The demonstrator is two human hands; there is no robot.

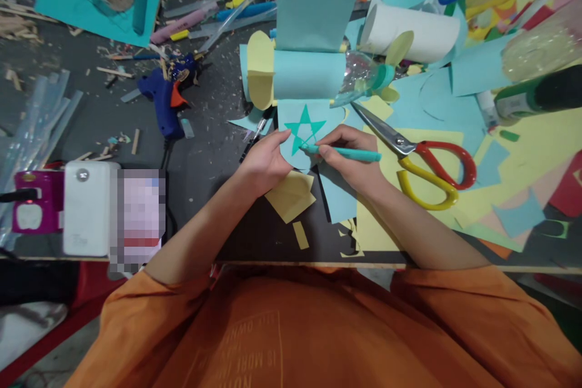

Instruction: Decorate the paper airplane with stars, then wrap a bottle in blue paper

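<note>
My right hand [348, 154] grips a teal marker [359, 153], its tip on a green star [305, 128] drawn on a light blue paper wing [284, 112]. The star's points are coloured in and its middle is pale. My left hand [268, 162] holds that wing's left edge between thumb and fingers. Above it lies a paper-wrapped bottle [309, 74] with yellow propeller-like paper pieces [260, 70] at its left end. A second blue wing [316, 0] stretches away from me.
Red-and-yellow-handled scissors [409, 148] lie open on the right among paper scraps. A blue glue gun [164, 106], glue sticks [40, 121] and a white power bank [88, 209] are on the left. A white roll [411, 30] and bottles stand or lie at the back right.
</note>
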